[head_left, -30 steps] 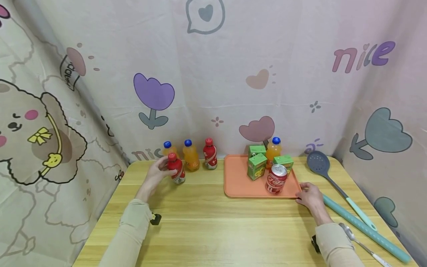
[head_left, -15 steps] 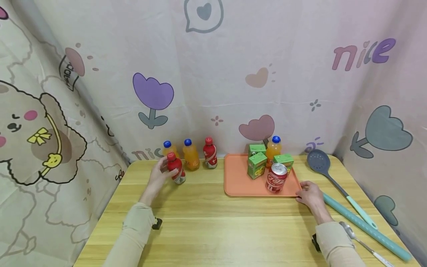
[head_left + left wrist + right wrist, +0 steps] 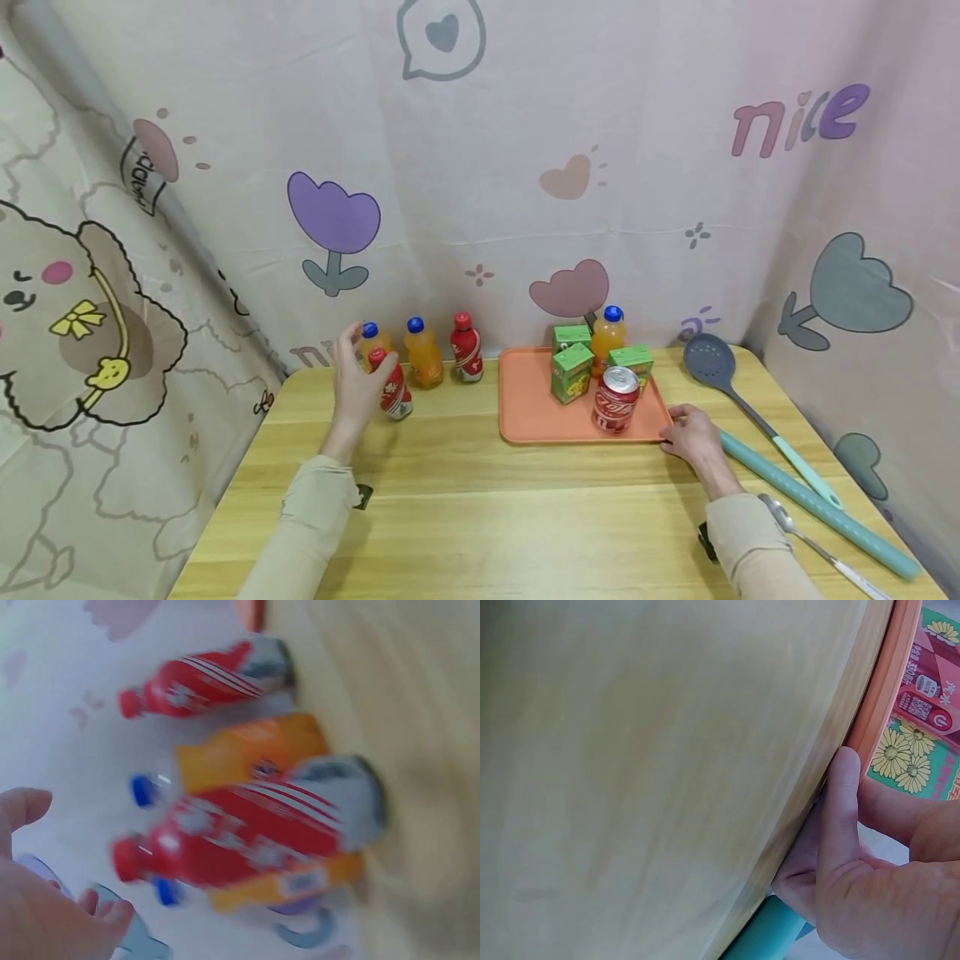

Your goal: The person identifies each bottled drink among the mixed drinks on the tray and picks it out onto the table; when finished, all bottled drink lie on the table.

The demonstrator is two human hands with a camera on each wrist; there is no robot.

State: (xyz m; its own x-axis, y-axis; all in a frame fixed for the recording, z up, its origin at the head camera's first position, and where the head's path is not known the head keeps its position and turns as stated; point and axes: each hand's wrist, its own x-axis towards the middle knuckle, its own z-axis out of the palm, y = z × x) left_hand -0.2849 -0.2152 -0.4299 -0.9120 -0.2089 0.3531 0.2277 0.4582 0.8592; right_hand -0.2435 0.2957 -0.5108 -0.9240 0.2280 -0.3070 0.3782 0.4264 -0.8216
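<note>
My left hand [image 3: 357,390] is raised beside a red-capped drink bottle [image 3: 396,398] that stands on the table. In the left wrist view the fingers [image 3: 45,919] are spread, with a gap between them and the blurred bottle's cap. Behind are two blue-capped orange juice bottles [image 3: 425,360] and a second red bottle [image 3: 467,354]. At the front right corner of the orange tray [image 3: 528,412], my right hand [image 3: 693,437] pinches the rim between thumb and fingers. The tray bears a red soda can [image 3: 617,406], green juice boxes [image 3: 572,377] and an orange juice bottle [image 3: 606,340].
Right of the tray lie a slotted skimmer [image 3: 710,360], a long teal rod [image 3: 817,504] and a metal spoon [image 3: 806,542] with a pale handle. A printed cloth [image 3: 450,208] hangs close behind the bottles and along both sides.
My left hand has let go of the red-capped bottle and lifted slightly, its fingers spreading. The bottle stays where it stood. The view has shifted slightly; my right hand keeps to the tray corner.
</note>
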